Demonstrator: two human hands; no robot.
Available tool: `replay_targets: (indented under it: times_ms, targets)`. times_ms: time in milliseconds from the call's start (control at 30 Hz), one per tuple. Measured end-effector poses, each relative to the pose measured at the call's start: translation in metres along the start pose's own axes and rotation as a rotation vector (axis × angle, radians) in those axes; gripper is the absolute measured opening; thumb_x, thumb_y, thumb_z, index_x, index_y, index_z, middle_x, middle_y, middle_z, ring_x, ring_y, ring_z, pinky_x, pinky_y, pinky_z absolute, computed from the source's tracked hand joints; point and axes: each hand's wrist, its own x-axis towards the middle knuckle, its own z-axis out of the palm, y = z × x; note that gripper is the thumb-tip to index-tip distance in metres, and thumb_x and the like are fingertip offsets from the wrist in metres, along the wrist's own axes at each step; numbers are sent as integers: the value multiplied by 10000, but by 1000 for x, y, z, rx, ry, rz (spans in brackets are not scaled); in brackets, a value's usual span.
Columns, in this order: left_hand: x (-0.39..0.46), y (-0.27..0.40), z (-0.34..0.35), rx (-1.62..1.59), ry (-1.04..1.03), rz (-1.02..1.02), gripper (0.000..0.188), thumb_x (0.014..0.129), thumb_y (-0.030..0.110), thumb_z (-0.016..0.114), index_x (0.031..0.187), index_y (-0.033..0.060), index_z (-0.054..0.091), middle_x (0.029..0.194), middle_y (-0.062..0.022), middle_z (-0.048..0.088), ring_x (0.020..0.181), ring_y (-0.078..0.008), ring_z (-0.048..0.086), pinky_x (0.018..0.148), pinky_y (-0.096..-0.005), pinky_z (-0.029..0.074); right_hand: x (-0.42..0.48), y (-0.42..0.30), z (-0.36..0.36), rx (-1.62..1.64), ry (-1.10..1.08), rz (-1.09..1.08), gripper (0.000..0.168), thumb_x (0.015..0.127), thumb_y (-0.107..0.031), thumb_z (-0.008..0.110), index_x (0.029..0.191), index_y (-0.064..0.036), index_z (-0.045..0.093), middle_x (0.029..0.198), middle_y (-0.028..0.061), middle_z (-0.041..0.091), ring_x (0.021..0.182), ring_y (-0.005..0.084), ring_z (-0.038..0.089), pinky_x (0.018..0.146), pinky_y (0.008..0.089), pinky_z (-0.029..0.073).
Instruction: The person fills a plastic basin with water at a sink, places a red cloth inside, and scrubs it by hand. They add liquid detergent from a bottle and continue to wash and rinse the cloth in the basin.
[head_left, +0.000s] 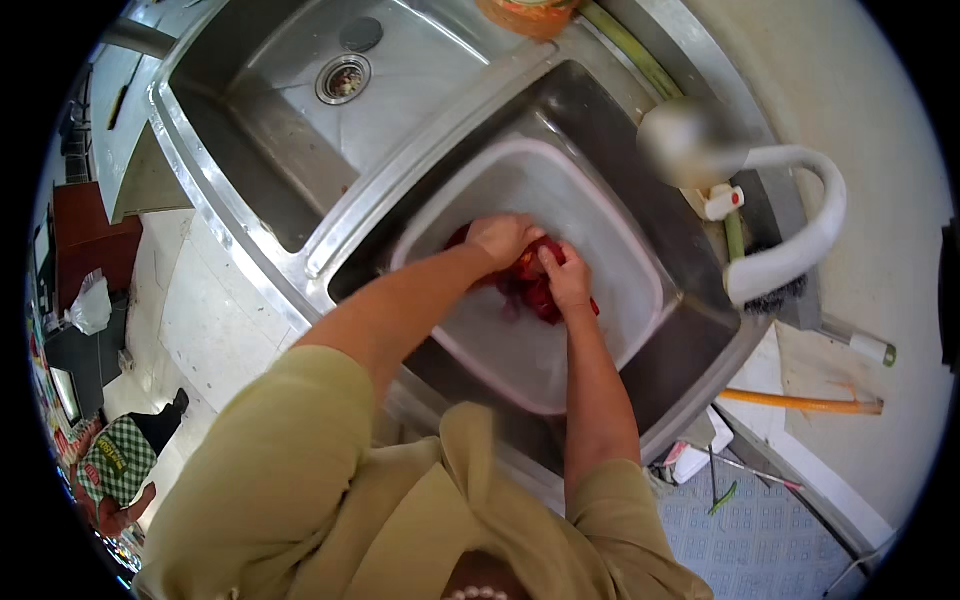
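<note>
Both of my hands are inside a white plastic basin (540, 382) with a pinkish rim, which stands in the right bowl of a stainless-steel double sink (652, 360). My left hand (506, 240) grips the upper left of a crumpled, wet, dark red bundle (541, 296). My right hand (571, 277) pinches the same bundle from the right, its thumb laid on top. The bundle's material is hard to make out; it looks like cloth, and my fingers partly cover it. Water appears to lie in the basin around it.
A white curved faucet (810, 202) reaches over the sink's right side. The left bowl has a drain strainer (343, 79) with bits in it. An orange container (531, 16) stands at the back rim. An orange hose (802, 403) lies right. Another person (124, 457) is at far left.
</note>
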Motion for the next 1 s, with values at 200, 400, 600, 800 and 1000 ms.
replay_targets:
  times_ms: [200,400,600,800,1000]
  targets:
    - [-47,31,-61,42,269,851,119,785,188,612,806,71,622,1051,-79,578,1035,-317,500,899,-386,398,-66,-16,-62,293,309,-74,228,768,-213,680,871,-23,608,819,126,615,757,252,590,711,326,458]
    - [-75,-24,-71,186,-226,337,335,708,167,698,1021,91,609,1310,-108,404,1229,-315,351,1012,-402,325,-103,-15,-64,-310,238,-83,315,752,-237,680,995,-58,591,1034,146,584,990,288,537,874,381,410]
    - [-53,-15,-46,447,-180,403,839,679,333,731,1378,164,298,1482,-137,91,1365,-329,69,1077,-458,202,-64,-44,3,-562,125,-101,614,776,-300,623,1321,-141,389,1415,182,257,1312,365,205,1024,563,188]
    - [-34,-31,1,527,-225,329,949,660,410,724,1419,155,214,1495,-143,28,1377,-330,3,1072,-520,118,-40,-24,37,-595,-35,-2,653,780,-338,606,1354,-162,349,1450,156,193,1348,350,127,1004,641,128]
    - [-31,-7,-35,388,-215,259,870,674,313,726,1393,137,268,1462,-175,143,1339,-369,148,1072,-481,188,-41,-35,-2,-499,67,-208,566,719,-250,673,1242,-141,484,1299,197,387,1228,384,316,992,569,238]
